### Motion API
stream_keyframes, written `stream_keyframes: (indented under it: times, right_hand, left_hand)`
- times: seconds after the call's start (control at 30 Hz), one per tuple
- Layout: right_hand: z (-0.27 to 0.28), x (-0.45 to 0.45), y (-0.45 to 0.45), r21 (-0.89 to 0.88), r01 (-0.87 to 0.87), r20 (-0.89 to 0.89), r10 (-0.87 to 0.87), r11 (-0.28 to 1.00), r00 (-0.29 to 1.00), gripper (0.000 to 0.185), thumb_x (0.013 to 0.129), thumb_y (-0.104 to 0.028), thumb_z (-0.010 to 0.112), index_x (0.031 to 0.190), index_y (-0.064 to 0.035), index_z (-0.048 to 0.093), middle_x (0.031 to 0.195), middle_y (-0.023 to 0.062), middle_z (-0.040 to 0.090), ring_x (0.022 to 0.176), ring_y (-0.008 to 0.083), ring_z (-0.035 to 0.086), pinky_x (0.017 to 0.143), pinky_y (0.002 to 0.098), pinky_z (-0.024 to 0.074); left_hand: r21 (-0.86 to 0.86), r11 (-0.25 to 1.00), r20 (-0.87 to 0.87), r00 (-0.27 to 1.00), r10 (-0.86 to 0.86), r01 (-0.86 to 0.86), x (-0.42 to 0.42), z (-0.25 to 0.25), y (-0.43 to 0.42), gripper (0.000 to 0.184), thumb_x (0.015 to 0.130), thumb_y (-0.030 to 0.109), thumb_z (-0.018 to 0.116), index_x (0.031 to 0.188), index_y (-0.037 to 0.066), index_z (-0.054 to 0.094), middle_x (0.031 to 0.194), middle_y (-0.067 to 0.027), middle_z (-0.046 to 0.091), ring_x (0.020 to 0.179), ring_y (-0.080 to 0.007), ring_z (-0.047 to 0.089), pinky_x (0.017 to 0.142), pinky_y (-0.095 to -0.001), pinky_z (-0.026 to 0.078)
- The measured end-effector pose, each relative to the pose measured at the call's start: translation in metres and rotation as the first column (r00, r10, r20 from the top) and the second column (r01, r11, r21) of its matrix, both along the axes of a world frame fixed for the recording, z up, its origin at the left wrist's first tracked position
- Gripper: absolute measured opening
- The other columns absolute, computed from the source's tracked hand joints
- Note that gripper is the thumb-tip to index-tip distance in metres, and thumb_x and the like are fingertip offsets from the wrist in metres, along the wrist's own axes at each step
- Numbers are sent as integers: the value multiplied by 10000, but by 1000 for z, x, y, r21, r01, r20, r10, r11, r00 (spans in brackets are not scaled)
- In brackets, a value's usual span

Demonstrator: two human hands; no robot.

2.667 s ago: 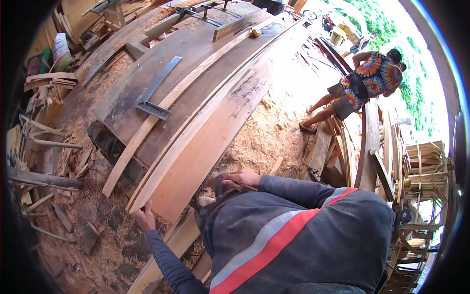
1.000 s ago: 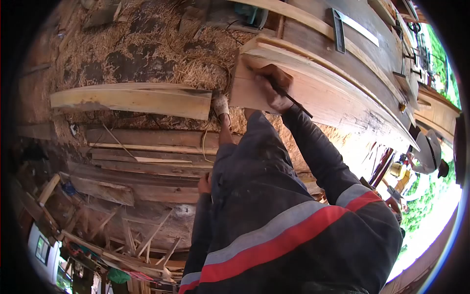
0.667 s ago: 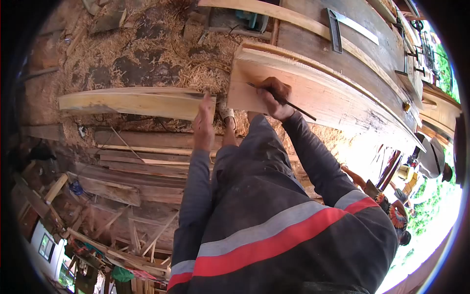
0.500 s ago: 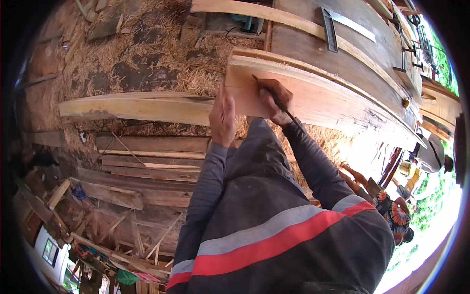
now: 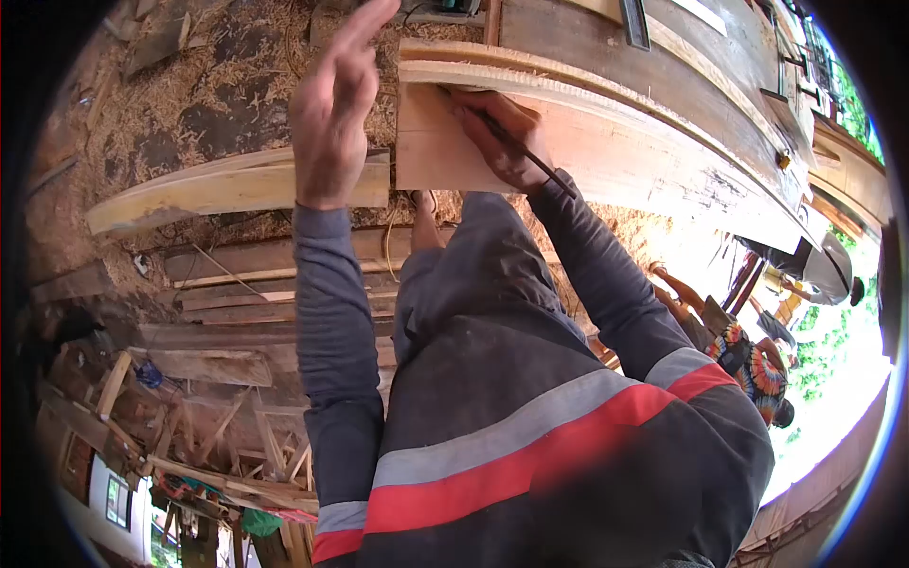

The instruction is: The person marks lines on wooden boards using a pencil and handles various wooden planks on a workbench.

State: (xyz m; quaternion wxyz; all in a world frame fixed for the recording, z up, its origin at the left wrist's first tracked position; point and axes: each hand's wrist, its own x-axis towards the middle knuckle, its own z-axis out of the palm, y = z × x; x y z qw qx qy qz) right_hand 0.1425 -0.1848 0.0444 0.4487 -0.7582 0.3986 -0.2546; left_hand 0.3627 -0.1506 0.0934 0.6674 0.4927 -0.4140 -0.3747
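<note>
While a thin dark rod (image 5: pixel 542 165) is held by the right hand (image 5: pixel 504 150), its fingers closed around the shaft, the wide plank (image 5: pixel 625 156) is lain over by that same hand near the plank's squared end. The rod is slanted across the palm, with its rear end projected past the wrist, over the sleeve. Whether the plank's face is touched by the tip cannot be told.

The left hand (image 5: pixel 333 123) is raised and open, fingers extended and nothing held; it is seen beyond the plank's squared end, apart from the wood of the plank. Behind it in the view, a pale timber (image 5: pixel 227 192) is partly covered.

The plank is set in front of the body and runs off to the right. Its far edge is bordered by long pale strips (image 5: pixel 559 85), beyond which a broad dark panel (image 5: pixel 568 45) is seen. On that panel a metal square (image 5: pixel 635 24) is cut off by the frame. Wood shavings (image 5: pixel 227 85) are scattered over the ground. At the right, a person in a multicoloured shirt (image 5: pixel 760 367) is noted.
</note>
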Motion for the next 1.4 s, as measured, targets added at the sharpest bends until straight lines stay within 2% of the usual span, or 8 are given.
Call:
stream_keyframes:
  times: [0.03,0.13,0.27,0.53,0.73,0.97,1.17,1.4]
  right_hand:
    - [-1,1,1,7,-2,-4,2,1000,1000,254,957,-72,660,1201,-6,688,1069,149,749,965,192,733,846,311,574]
    - [-2,3,1,-18,10,98,-8,1000,995,249,963,-69,647,1200,-5,693,1042,137,750,939,173,727,831,303,570]
    - [-2,0,1,-25,4,17,-4,1000,1000,239,970,-69,642,1195,-5,694,1056,135,749,948,167,723,845,296,568]
    - [-13,-1,1,-51,0,43,2,999,999,225,984,-69,646,1192,5,692,1066,101,754,979,141,714,862,275,565]
    - [-10,1,2,-6,1,58,0,1000,998,247,986,-109,655,1214,-18,681,1097,115,737,989,159,705,870,286,561]
    - [-6,0,1,120,8,48,-14,993,999,260,987,-137,656,1228,-41,674,1135,126,720,1007,171,692,884,301,555]
    - [-7,3,1,35,18,53,-20,999,998,227,967,-112,664,1178,-37,701,1080,124,739,960,168,715,851,307,571]
    - [-15,-1,-1,34,48,77,-50,998,996,193,960,-108,673,1134,-45,725,1053,129,752,943,171,734,838,310,579]
  left_hand:
    - [-25,999,-64,997,-45,43,4,11,-7,552,990,372,655,1367,-27,594,1300,-128,667,1067,-148,657,972,-269,481]
    - [308,929,-52,979,-197,204,3,39,-19,522,981,238,684,1409,-32,554,1394,-137,591,1203,-180,592,997,-301,491]
    - [299,926,-187,965,-182,232,-5,37,-19,505,992,247,665,1391,-45,566,1366,-131,612,1193,-171,593,997,-286,483]
    - [278,931,-80,971,-225,239,-2,21,-21,393,993,300,648,1197,-35,683,1320,-115,645,1110,-118,597,947,-246,467]
    - [321,909,-156,962,-226,266,-3,20,-23,418,996,336,643,1200,-28,676,1211,-49,664,1051,-91,591,902,-230,464]
    - [286,917,-123,960,-252,277,0,18,-24,422,1004,325,637,1232,-30,659,1213,-61,665,1065,-92,591,923,-230,455]
    - [232,927,-164,951,-261,295,0,21,-26,392,1004,296,642,1221,-29,661,1251,-93,666,1106,-106,597,961,-237,454]
    - [256,901,-222,928,-298,351,6,6,-26,413,993,324,662,1209,-28,660,1172,-36,660,1009,-75,573,909,-226,449]
